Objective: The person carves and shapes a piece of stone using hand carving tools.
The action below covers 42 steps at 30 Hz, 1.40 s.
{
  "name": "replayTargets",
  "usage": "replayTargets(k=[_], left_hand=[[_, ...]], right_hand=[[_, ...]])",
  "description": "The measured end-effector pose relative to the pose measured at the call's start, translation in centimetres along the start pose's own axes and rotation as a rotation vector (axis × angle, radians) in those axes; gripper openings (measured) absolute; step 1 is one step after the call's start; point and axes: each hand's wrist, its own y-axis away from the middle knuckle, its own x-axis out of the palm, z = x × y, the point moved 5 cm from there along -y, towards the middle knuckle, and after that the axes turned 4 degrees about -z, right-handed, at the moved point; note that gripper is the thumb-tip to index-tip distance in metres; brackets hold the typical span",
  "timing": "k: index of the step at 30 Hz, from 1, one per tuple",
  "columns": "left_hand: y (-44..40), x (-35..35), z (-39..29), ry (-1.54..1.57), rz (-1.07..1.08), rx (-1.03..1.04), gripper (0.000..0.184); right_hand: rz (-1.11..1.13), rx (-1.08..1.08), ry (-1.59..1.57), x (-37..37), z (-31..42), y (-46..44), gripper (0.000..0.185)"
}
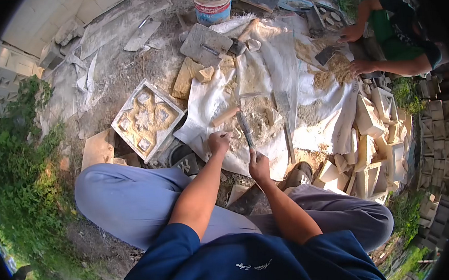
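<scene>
White sheet (203, 97), one, spread on the ground in the middle; pile of pale blocks (370, 117) crowds its right edge, too jumbled to count. Another person (397, 34) works far right, two hands at a sandy heap (330, 74). One square frame (165, 97) left of the sheet, tilted corner-on, sandy fill in a petal pattern. One bucket (214, 12) at the far side, pieces in it. Two trowels, flat-bladed: larger one (196, 43) near the bucket, smaller one (138, 40) far left. One tan slab (185, 79) beyond the frame, chunk (205, 74) at its right edge. Two shoes, left (184, 161) and right (301, 174), flank the sheet's near edge. One loose pale grit heap (259, 118) mid-sheet, just beyond the hands.

Right hand (259, 166): fingers clamped on the near end of one dark bar (245, 129), long, narrow, straight; its far end is by the grit heap. One tan cylinder (225, 116), smooth, slanted, by that far end; joined or just touching, cannot tell. Left hand (219, 141) is near the cylinder, fingers curled; cannot tell if they pinch anything.
</scene>
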Motion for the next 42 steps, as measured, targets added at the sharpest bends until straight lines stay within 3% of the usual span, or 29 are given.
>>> replayTargets(k=[1, 5, 10, 12, 15, 17, 19, 23, 25, 26, 31, 39, 42], left_hand=[[0.3, 0.0, 0.1, 0.010, 0.019, -0.079, 0.015], [-0.1, 1.3, 1.4, 0.096, 0.062, -0.182, 0.014], [-0.7, 1.9, 2.6, 0.027, 0.019, -0.110, 0.019], [-0.8, 1.9, 2.2, 0.060, 0.003, 0.047, 0.020], [-1.2, 2.5, 3.2, 0.118, 0.031, -0.008, 0.018], [-0.7, 1.8, 2.2, 0.111, 0.025, -0.088, 0.016], [-0.3, 1.6, 2.4, 0.100, 0.021, -0.169, 0.015], [0.1, 1.4, 2.9, 0.151, 0.096, -0.212, 0.020], [1.2, -1.4, -2.0, -0.107, 0.067, -0.130, 0.025], [0.9, -1.1, -1.4, -0.141, 0.068, -0.129, 0.030], [-0.5, 1.1, 1.6, 0.018, 0.083, -0.115, 0.024], [-0.5, 1.6, 1.9, -0.037, 0.051, -0.128, 0.023], [-0.6, 2.1, 2.4, 0.127, 0.050, -0.115, 0.023]], right_hand=[[0.136, 0.138, 0.203, 1.1, -2.9, -0.3, 0.063], [0.104, 0.265, 0.170, -0.5, -3.8, -1.1, 0.069], [-0.039, 0.129, 0.032, -2.1, 1.1, -2.7, 0.062], [-0.116, -0.005, -0.277, -2.5, 3.1, -2.8, 0.050], [-0.146, -0.153, -0.188, -1.8, 2.6, -1.0, 0.043], [0.025, 0.059, 0.122, 0.1, -1.6, -0.2, 0.055], [0.133, 0.206, 0.214, 0.7, -4.0, -0.2, 0.064], [0.099, 0.218, 0.129, -0.7, -2.6, -1.6, 0.066], [0.019, 0.117, 0.083, -1.2, -0.6, -2.3, 0.064], [0.022, 0.115, 0.089, -1.6, 0.3, -2.5, 0.064], [-0.073, 0.013, -0.197, -2.0, 2.1, -3.1, 0.064], [-0.027, 0.132, -0.055, -1.9, 0.7, -2.7, 0.067], [-0.037, 0.078, -0.128, -2.5, 0.7, -3.5, 0.064]])
